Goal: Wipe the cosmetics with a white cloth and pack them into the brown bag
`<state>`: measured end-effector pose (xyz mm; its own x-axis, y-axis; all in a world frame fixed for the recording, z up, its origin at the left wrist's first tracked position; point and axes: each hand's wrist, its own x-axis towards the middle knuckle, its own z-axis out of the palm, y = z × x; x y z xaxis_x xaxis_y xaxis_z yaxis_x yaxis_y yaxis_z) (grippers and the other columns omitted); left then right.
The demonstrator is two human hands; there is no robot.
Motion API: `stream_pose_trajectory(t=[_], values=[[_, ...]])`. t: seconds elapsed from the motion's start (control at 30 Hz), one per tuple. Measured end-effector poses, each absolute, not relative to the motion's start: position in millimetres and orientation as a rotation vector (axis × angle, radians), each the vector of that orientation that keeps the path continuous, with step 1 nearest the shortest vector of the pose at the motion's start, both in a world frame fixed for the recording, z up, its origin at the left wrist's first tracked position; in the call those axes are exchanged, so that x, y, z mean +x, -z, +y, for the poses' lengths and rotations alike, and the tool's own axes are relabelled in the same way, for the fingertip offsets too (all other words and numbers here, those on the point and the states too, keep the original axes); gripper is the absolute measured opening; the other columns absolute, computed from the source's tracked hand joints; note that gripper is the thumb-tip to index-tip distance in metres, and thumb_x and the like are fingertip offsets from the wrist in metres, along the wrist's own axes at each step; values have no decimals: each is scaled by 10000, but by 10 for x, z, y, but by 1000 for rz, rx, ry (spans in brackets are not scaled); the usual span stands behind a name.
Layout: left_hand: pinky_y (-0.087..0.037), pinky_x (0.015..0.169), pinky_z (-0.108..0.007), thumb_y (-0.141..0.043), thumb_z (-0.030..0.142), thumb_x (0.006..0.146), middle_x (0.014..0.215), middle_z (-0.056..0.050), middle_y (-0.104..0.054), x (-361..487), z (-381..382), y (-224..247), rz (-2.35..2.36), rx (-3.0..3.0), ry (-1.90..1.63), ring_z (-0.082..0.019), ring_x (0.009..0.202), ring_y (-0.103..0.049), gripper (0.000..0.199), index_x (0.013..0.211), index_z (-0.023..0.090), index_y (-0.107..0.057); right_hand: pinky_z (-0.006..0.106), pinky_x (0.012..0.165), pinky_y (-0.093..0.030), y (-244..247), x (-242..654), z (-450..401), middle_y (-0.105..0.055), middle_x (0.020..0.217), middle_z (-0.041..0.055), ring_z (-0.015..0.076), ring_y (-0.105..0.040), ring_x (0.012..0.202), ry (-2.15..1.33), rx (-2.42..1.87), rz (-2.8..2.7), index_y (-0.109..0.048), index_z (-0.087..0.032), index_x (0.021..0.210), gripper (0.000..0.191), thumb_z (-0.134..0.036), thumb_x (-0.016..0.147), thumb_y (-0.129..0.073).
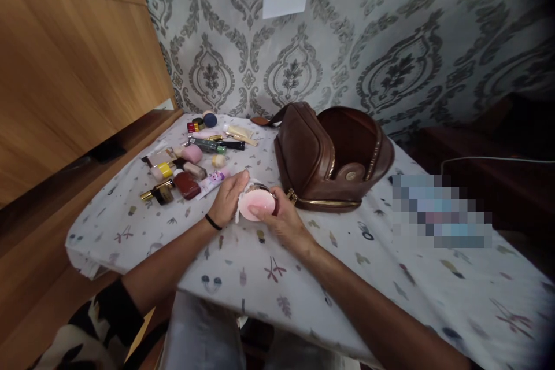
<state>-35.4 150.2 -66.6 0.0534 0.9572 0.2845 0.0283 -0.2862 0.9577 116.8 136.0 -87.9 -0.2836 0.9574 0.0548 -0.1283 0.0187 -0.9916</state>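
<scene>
Over the middle of the table, my right hand (286,219) grips a round, pale pink compact (265,199), its thumb lying across the pink face. My left hand (228,199), with a black band at the wrist, is closed around the compact's left edge. Something whitish shows along that edge, too small to make out. Part of the compact's back and the fingertips behind it are hidden. Just beyond my right hand stands a brown leather bag (299,147), its top unzipped and gaping. Left of my hands lies a purple-and-white tube (213,182).
Several cosmetics lie at the left: a dark red case (187,185), a pink sponge (192,154), a black-and-gold bottle (163,192) and a green-capped bottle (208,145). A wooden cabinet (78,52) borders the left side. A blurred-out object (440,214) lies at the right.
</scene>
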Motion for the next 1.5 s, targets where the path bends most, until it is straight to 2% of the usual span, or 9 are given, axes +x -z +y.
stream_pose_trajectory(t=[0.13,0.33,0.6,0.73,0.83,1.1,1.2,1.33,1.5], values=[[-251,473,-255,-519,787,782,534,60,-310,-376,1524,686,1066,1385,-1383,-87,505,-278,636,590,209,-335,262,672,-475,858,1141,1329,-596,791,-35,137,-556,740,-1575,-854,-1267,-564,-205,863,413,-450,673,-836],[-379,601,-272,-494,749,836,643,18,-475,-339,1474,636,1051,1520,-1447,-129,632,-441,585,666,190,-471,297,705,-552,844,1113,1336,-655,962,-5,165,-612,847,-1765,-706,-878,-646,-242,948,404,-498,692,-825],[-282,485,-268,-492,748,835,535,49,-355,-387,1512,669,1071,1398,-1410,-106,503,-325,599,596,210,-384,240,664,-503,791,1151,1314,-605,755,-37,109,-546,703,-1788,-743,-976,-655,-191,784,319,-406,667,-860],[-418,641,-278,-397,743,883,711,-6,-551,-368,1471,631,1101,1525,-1457,-156,686,-510,587,786,194,-578,232,729,-475,796,1127,1338,-652,802,-26,117,-569,766,-1714,-710,-897,-685,-203,813,319,-424,661,-860],[-446,780,-291,-403,717,900,868,-28,-604,-349,1458,639,1086,1607,-1500,-181,847,-558,557,924,200,-609,241,731,-490,806,1118,1353,-666,817,-27,126,-586,783,-1687,-704,-860,-667,-218,800,334,-419,635,-877],[-322,540,-272,-526,663,876,594,45,-347,-395,1540,705,1031,1479,-1464,-115,554,-344,533,633,207,-394,321,718,-584,794,1086,1248,-678,952,3,192,-633,895,-1788,-794,-942,-645,-215,954,469,-290,575,-912],[-396,624,-278,-455,653,919,673,19,-459,-376,1507,703,1066,1587,-1481,-139,651,-455,495,729,199,-505,324,722,-600,772,1092,1253,-680,1016,4,196,-640,934,-1795,-775,-878,-643,-229,991,471,-270,601,-903],[-448,844,-316,-395,642,948,956,-44,-629,-338,1440,681,1097,1804,-1434,-191,909,-577,494,1019,194,-592,334,753,-602,787,1106,1303,-699,1026,12,202,-652,960,-1845,-684,-771,-654,-240,983,399,-364,672,-870],[-440,748,-300,-382,625,958,830,-25,-603,-374,1440,652,1115,1794,-1452,-176,804,-554,490,912,189,-600,294,678,-578,826,1114,1320,-722,987,26,200,-657,898,-1953,-675,-785,-686,-242,959,386,-488,700,-832]])
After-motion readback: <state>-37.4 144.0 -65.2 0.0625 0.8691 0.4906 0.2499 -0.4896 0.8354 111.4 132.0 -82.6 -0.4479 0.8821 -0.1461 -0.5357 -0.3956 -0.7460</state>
